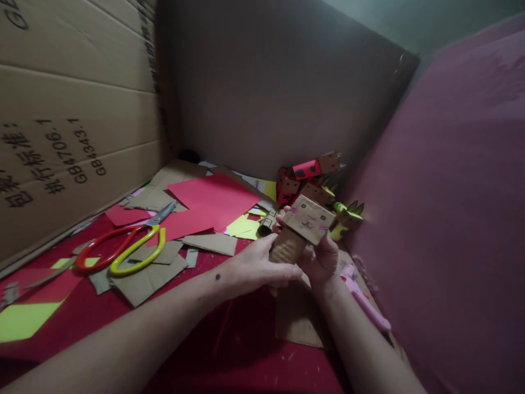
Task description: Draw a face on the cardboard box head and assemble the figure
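A cardboard figure [308, 220] is held between both hands, right of the middle. Its boxy head bears a drawn face with pink cheeks, and a rounded brown cardboard body [287, 246] sits below. My left hand [262, 265] is closed around that body, thumb across its lower end. My right hand [322, 257] grips the figure from behind and the right, with most of its fingers hidden by the head. Under the hands lies a flat piece of cardboard [301, 323] on the red surface.
Scissors [123, 246] with red and yellow handles lie at left on cardboard scraps. Red paper [217, 200] lies beyond. Several finished-looking cardboard figures [305, 169] stand at the back. A pink cutter [365, 301] lies beside my right forearm. Cardboard [74, 109] and a pink panel [451, 191] wall the sides.
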`<move>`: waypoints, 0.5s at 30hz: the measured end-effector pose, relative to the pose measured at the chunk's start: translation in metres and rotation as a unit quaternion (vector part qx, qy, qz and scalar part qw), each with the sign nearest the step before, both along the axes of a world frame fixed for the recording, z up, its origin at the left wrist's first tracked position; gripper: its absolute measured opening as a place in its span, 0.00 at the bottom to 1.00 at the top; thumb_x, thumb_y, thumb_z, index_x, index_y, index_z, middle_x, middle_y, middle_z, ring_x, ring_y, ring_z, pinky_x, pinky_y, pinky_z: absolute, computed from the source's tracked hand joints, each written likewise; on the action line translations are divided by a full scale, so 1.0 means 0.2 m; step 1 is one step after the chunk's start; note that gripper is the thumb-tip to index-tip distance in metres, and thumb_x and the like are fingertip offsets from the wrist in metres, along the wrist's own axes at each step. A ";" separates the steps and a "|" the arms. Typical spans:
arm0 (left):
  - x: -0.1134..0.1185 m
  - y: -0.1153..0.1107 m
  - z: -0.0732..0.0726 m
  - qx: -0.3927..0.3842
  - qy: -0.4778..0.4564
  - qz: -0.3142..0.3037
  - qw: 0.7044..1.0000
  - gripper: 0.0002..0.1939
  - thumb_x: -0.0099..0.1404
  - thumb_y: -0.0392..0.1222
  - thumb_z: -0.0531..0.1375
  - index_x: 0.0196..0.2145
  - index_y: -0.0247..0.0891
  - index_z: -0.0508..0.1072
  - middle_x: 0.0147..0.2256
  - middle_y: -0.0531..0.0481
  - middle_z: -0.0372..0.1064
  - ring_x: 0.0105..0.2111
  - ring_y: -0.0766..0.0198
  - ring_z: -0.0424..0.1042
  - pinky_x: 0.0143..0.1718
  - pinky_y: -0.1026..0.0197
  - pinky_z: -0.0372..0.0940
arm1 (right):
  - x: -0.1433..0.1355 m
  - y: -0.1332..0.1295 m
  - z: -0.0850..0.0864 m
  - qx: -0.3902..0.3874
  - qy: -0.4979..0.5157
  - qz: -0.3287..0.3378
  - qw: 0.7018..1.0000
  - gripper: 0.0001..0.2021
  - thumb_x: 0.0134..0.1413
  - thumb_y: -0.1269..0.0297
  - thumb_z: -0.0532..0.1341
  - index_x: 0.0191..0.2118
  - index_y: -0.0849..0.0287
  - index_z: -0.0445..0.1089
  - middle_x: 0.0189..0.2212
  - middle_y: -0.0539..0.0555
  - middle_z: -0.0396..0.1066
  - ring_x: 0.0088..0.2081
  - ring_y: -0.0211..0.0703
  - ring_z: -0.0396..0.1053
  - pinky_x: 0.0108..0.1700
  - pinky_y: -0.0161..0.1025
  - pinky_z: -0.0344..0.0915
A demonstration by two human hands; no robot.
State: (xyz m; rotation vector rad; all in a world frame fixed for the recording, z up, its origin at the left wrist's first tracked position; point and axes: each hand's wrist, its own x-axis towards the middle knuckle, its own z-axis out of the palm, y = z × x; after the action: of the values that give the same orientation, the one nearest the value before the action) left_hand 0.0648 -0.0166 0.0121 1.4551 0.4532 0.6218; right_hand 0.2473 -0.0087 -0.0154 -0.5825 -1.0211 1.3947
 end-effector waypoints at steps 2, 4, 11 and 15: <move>0.00 0.00 0.00 0.002 0.007 -0.007 1.000 0.18 0.53 0.43 0.65 0.40 0.36 0.68 0.25 0.53 0.67 0.23 0.64 0.68 0.23 0.60 0.66 | 0.00 0.01 0.00 -0.004 0.011 0.003 1.000 0.30 0.42 0.42 0.67 0.53 0.48 0.71 0.57 0.54 0.72 0.62 0.61 0.62 0.63 0.66 0.56; 0.01 0.00 0.00 0.001 0.014 -0.006 1.000 0.20 0.52 0.44 0.66 0.41 0.36 0.68 0.25 0.53 0.67 0.23 0.64 0.68 0.23 0.60 0.66 | 0.00 0.01 0.00 -0.003 0.013 0.007 1.000 0.31 0.44 0.44 0.66 0.55 0.48 0.69 0.56 0.55 0.72 0.61 0.61 0.64 0.62 0.66 0.58; 0.01 0.01 -0.02 0.004 0.016 -0.007 1.000 0.22 0.52 0.46 0.65 0.42 0.35 0.67 0.25 0.52 0.67 0.22 0.64 0.68 0.24 0.60 0.67 | -0.01 0.02 -0.03 0.015 -0.003 0.000 1.000 0.28 0.48 0.47 0.64 0.56 0.47 0.69 0.53 0.53 0.74 0.60 0.59 0.66 0.62 0.64 0.59; 0.01 0.01 -0.02 0.001 0.014 -0.006 1.000 0.21 0.52 0.45 0.65 0.42 0.35 0.66 0.25 0.53 0.68 0.22 0.64 0.69 0.23 0.61 0.67 | -0.01 0.02 -0.04 0.009 0.003 0.010 1.000 0.27 0.48 0.48 0.63 0.55 0.49 0.70 0.54 0.54 0.74 0.61 0.59 0.64 0.62 0.64 0.59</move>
State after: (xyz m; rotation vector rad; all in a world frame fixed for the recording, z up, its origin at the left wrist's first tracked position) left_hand 0.0667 -0.0151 0.0083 1.4688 0.4669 0.5932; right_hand 0.2455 -0.0037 -0.0231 -0.5561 -1.0370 1.4012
